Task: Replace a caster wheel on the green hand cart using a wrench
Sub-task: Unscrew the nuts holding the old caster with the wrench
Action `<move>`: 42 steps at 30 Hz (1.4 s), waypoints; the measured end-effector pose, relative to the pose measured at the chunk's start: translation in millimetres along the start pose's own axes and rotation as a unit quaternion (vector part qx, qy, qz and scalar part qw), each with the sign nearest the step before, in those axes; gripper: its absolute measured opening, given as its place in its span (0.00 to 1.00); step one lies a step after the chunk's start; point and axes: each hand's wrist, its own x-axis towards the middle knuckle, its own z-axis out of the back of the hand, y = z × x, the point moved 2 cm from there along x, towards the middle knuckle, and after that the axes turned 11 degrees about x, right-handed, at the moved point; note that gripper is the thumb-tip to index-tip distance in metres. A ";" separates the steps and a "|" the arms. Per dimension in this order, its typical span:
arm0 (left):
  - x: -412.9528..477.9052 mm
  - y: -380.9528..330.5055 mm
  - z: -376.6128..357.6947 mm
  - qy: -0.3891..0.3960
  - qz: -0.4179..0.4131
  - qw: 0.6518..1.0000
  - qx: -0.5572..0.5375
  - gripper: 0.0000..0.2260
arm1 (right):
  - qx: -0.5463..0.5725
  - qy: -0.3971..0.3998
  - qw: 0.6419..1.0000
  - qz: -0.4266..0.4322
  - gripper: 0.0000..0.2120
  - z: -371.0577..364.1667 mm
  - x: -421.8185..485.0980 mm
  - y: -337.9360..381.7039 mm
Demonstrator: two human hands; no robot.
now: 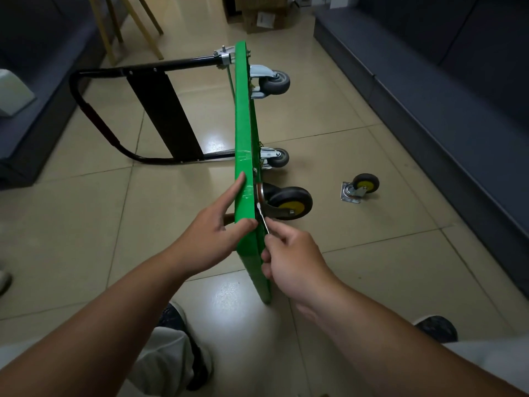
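1. The left hand (206, 239) held the upper edge of the green hand cart (243, 124), index finger straight along it, thumb laid across the edge and the other fingers curled against the deck's left face.
2. The right hand (294, 262) pinched the thin wrench (262, 220) in curled fingers.
3. The wrench head seemed to meet the mounting plate of the yellow-hubbed caster (289, 203); any nut there was too small to tell.
4. The cart stood on its side on the tiled floor (372, 267), with its black handle (94, 121) stretched out to the left.
5. A loose caster (362, 186) lay on the floor, well apart to the right.
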 end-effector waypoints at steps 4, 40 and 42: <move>0.5 -3.0 -2.3 0.006 -0.013 1.000 0.002 0.37 | -0.022 -0.002 0.999 0.044 0.21 2.9 -2.3 -8.2; 4.9 -13.5 -9.8 -0.011 -0.026 1.000 0.001 0.44 | -0.001 0.011 1.000 0.005 0.17 53.1 -1.2 20.6; 4.6 -14.0 -9.3 -0.010 -0.027 1.000 -0.003 0.43 | 0.019 0.029 0.999 -0.026 0.16 45.3 -2.7 27.1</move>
